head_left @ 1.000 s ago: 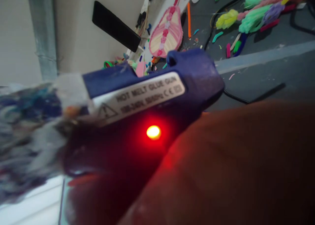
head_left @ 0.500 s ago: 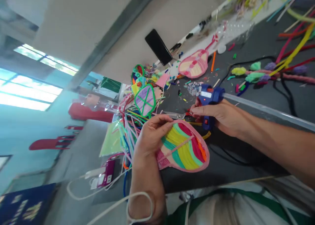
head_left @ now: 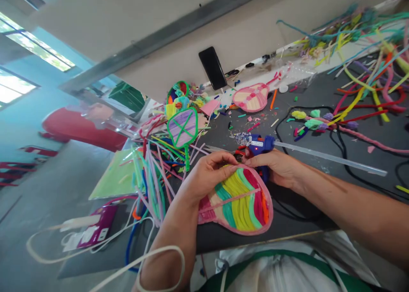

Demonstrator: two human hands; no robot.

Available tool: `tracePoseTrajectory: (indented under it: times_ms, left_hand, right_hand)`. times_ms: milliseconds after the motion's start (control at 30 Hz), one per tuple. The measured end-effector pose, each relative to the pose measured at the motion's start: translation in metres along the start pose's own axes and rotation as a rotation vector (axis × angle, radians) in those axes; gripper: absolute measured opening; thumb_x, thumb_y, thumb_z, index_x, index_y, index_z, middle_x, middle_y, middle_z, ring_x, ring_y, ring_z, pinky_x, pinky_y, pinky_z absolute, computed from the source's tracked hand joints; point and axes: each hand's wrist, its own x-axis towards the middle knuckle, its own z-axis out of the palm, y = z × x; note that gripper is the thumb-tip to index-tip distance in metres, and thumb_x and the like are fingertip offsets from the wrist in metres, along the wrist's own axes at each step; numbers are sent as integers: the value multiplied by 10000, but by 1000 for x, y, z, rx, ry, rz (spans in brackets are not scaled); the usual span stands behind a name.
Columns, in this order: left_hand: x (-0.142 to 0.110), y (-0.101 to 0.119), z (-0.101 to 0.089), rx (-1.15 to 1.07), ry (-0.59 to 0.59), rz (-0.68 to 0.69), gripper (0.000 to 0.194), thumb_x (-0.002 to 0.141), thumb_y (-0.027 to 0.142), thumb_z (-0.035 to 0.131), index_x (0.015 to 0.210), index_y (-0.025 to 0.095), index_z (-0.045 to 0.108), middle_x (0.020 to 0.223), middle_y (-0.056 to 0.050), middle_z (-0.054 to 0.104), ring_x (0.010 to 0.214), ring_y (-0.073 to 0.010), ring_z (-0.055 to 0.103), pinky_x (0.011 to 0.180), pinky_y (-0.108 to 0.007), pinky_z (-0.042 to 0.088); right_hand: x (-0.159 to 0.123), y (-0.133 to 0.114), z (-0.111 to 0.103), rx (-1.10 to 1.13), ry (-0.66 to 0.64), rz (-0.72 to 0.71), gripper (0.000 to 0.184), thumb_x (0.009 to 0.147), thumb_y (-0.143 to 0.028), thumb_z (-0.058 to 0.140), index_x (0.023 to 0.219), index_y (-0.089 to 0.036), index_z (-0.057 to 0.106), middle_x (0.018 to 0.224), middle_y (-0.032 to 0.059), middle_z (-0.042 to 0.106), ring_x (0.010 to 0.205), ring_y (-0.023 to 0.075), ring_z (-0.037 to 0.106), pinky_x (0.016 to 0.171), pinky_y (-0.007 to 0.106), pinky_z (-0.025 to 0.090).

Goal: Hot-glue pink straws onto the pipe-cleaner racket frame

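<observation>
My left hand (head_left: 212, 173) pinches the upper edge of a paddle-shaped pipe-cleaner craft (head_left: 239, 200), with a pink rim and yellow, teal, magenta and orange stripes. A thin pink strip runs along its middle, and its narrow end points left. My right hand (head_left: 283, 166) is closed around a blue hot glue gun (head_left: 260, 144); its thumb and fingertips meet the craft's top rim near my left fingers. A small red light glows on the gun, and a long clear glue stick (head_left: 332, 156) sticks out of its back. My fingers hide part of the gun's handle.
A green-rimmed purple paddle (head_left: 182, 128) and a pink paddle (head_left: 251, 97) lie beyond my hands. Loose pipe cleaners (head_left: 156, 185) spread left, with more at right. Black cable (head_left: 343, 145) crosses the table. A phone (head_left: 213, 68) leans at the back; white cord loops near my left forearm.
My right hand has come left with the glue gun, and its fingertips now meet the craft's upper rim. My left hand keeps its pinch. The view has turned somewhat.
</observation>
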Motion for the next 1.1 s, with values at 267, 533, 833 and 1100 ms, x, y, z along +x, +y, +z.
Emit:
tracePoseTrajectory:
  times_ms: [267, 533, 833, 1100]
  left_hand:
    - [-2, -2, 1, 27, -50, 27, 195, 782, 316, 758, 903, 174, 705, 898, -28, 669, 788, -129, 608, 708, -214, 480]
    - [-1, -3, 3, 26, -69, -13, 202, 778, 341, 750, 867, 163, 715, 833, -36, 674, 729, -139, 602, 668, -229, 474]
    - [1, -3, 3, 42, -106, 38, 165, 812, 313, 715, 877, 162, 706, 844, -21, 661, 752, -123, 592, 695, -211, 459]
    - [4, -7, -3, 62, -42, 52, 174, 796, 320, 717, 866, 161, 701, 831, -21, 653, 742, -128, 581, 676, -218, 451]
  right_hand:
    - [-1, -1, 0, 4, -29, 43, 223, 511, -113, 739, 713, -168, 661, 655, -32, 661, 586, 107, 567, 613, 249, 443]
    - [0, 1, -1, 6, -36, 44, 214, 509, -88, 711, 700, -169, 657, 638, -36, 655, 576, 107, 562, 610, 250, 437]
    - [2, 5, -2, 18, -39, 83, 188, 543, -122, 741, 713, -165, 674, 625, -30, 658, 569, 107, 584, 609, 235, 465]
    - [2, -2, -4, 59, 82, 98, 135, 719, -279, 726, 767, -152, 721, 731, 24, 731, 633, 139, 658, 641, 254, 521]
